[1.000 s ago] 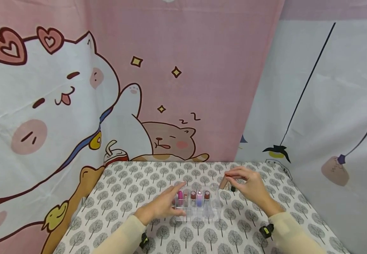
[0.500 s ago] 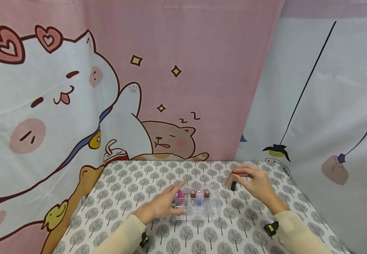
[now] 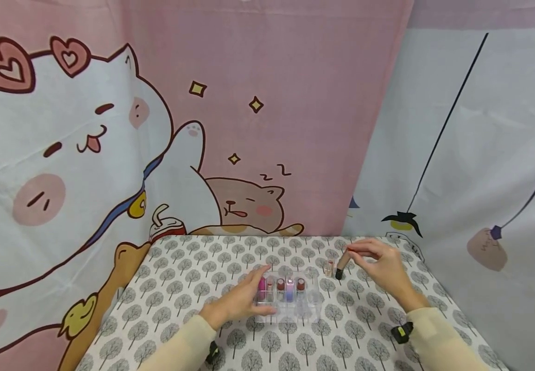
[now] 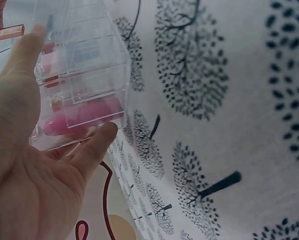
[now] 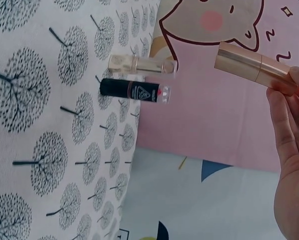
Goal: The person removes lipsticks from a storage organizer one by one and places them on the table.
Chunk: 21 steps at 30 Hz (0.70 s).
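A clear acrylic lipstick organizer (image 3: 311, 313) stands on the cloth, with several lipsticks upright in its back row. Its left end sits between the thumb and fingers of my left hand (image 3: 238, 297), next to a bright pink tube (image 4: 84, 116). My right hand (image 3: 380, 263) pinches a rose-gold lipstick tube (image 5: 254, 68) by one end, tilted and held above the table. Just beyond that tube, a black lipstick (image 5: 129, 91) with a clear end stands beside a transparent-and-gold lipstick (image 5: 139, 65). In the head view the held tube partly overlaps the black lipstick.
A white cloth (image 3: 193, 309) printed with grey trees covers the table. Cartoon curtains (image 3: 313, 129) hang directly behind the table's back edge and along the right side. Front compartments of the organizer show no lipsticks.
My right hand has moved right with the rose-gold tube, away from the organizer, uncovering the transparent-and-gold lipstick. My left hand stays at the organizer's left end.
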Available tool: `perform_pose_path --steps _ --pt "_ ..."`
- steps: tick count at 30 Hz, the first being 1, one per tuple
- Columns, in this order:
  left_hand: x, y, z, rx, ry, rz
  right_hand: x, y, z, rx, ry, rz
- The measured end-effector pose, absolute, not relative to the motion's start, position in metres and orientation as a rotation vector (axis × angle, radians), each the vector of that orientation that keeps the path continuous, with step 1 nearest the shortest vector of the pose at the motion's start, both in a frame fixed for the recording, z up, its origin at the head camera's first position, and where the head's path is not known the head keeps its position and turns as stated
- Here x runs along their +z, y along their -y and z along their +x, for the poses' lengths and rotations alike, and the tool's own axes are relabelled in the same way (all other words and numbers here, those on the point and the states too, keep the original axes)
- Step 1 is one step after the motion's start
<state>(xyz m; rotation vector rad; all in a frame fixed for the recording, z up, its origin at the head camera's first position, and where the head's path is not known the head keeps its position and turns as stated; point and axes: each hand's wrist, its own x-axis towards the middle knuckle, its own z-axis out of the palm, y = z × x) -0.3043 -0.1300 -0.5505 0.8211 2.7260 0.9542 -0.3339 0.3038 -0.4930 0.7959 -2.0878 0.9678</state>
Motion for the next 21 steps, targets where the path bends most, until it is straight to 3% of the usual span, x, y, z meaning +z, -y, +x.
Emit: perform_pose_path --steps 21 --pt "-0.552 0.131 -0.305 1.028 -2.691 0.806 -0.488 -0.328 -0.338 0.891 2.165 0.6"
